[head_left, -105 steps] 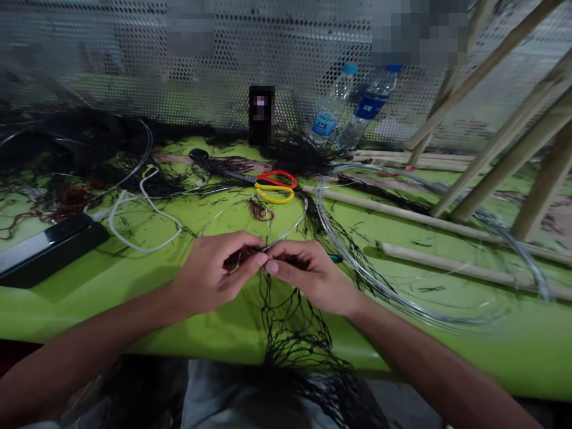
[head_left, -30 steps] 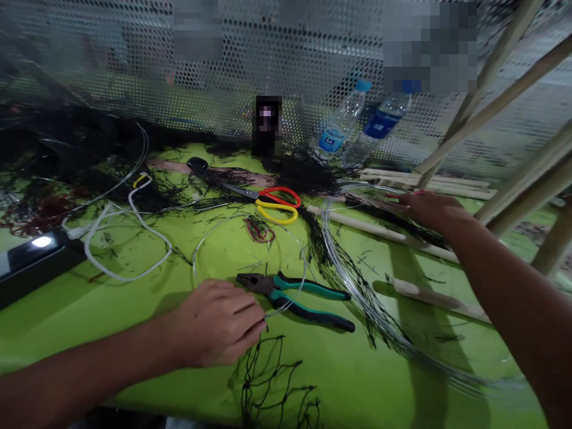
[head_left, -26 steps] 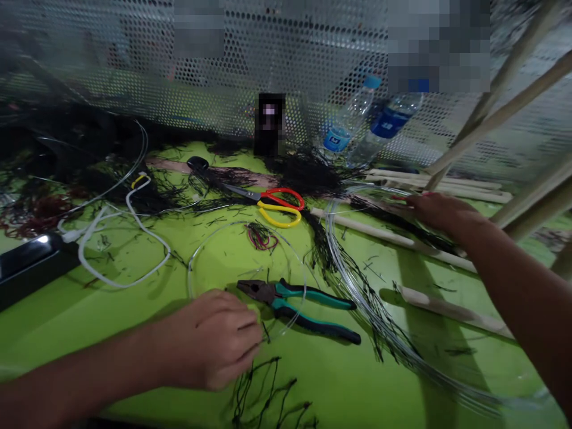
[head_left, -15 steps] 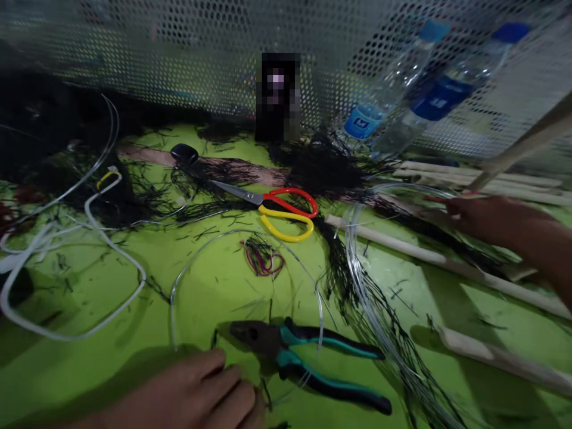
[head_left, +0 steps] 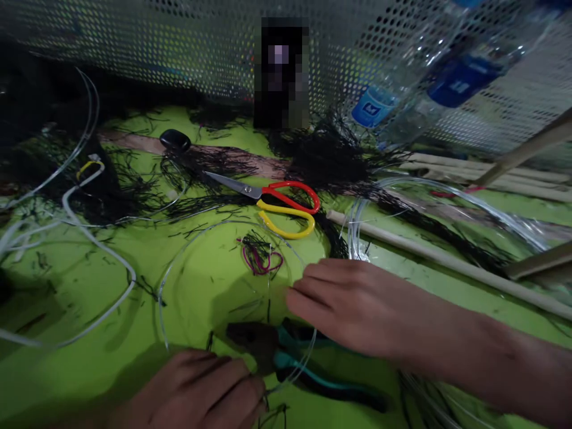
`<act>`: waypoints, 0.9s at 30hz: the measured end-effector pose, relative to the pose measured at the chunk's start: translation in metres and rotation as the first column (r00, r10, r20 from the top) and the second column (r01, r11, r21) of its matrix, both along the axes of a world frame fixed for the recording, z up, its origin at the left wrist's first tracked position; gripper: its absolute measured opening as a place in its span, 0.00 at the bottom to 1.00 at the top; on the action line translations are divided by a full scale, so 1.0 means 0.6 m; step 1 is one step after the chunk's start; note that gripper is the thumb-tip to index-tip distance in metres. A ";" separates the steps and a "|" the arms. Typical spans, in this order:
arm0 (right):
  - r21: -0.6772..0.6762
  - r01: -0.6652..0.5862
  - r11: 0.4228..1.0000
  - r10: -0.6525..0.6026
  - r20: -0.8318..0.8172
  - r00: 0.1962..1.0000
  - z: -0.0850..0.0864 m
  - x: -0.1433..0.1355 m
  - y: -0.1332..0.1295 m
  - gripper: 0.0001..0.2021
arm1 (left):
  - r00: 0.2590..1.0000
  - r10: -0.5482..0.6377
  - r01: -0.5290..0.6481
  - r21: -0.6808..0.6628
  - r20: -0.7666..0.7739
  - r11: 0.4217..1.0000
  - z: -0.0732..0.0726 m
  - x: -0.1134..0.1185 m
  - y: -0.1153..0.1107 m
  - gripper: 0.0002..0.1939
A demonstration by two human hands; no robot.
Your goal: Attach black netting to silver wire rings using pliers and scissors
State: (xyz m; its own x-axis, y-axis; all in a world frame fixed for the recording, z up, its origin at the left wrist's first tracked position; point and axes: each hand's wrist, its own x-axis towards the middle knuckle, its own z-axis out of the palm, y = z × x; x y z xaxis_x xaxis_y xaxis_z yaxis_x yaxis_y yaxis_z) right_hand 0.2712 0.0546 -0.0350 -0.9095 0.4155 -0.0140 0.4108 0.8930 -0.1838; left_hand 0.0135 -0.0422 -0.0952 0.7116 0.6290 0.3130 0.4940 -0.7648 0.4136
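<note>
On the green table [head_left: 196,316], my left hand [head_left: 210,387] is closed at the bottom, with clear line and black thread at its fingers; its exact hold is hidden. My right hand [head_left: 335,298] has its fingers curled together above the pliers [head_left: 259,345], whose teal and black handles it partly covers. Whatever lies between its fingertips is hidden. A loop of clear wire [head_left: 179,256] curves between the hands. Behind it sits a small purple string bundle [head_left: 259,259]. Scissors [head_left: 263,193] with red and yellow handles lie beyond that.
Black fibres [head_left: 326,155] spread across the back near a black oval object [head_left: 175,140]. White cord [head_left: 102,247] loops at left. Wooden sticks [head_left: 438,256] and coiled clear line [head_left: 487,205] lie at right. Plastic bottles [head_left: 465,80] lean near a perforated panel [head_left: 201,53].
My right hand has moved from the far right to above the pliers, leaving the red piece beside the sticks. My left hand stays low and closed. The camera view has shifted slightly.
</note>
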 end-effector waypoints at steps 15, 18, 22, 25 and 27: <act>0.056 -0.139 0.989 0.114 0.328 0.938 -0.011 -0.054 0.016 0.09 | 0.995 -0.046 0.005 -0.400 -0.091 0.916 0.004 -0.003 0.035 0.11; -0.025 0.067 0.997 -0.066 0.041 0.997 0.012 -0.037 0.009 0.11 | 0.998 0.021 -0.048 -0.567 -0.055 0.823 0.013 -0.003 0.044 0.11; -0.338 0.199 0.920 -0.379 -0.631 0.677 0.031 -0.029 -0.063 0.10 | 0.987 0.122 -0.008 -0.733 0.103 0.680 0.021 -0.006 0.051 0.11; -0.468 0.009 0.884 -0.386 -0.717 0.580 0.009 -0.048 -0.136 0.12 | 0.951 0.185 0.080 -0.776 0.248 0.626 0.024 -0.010 0.053 0.11; -0.439 0.006 0.898 -0.365 -0.739 0.567 -0.015 -0.062 -0.170 0.11 | 0.942 0.227 0.072 -0.811 0.247 0.580 0.029 -0.011 0.054 0.11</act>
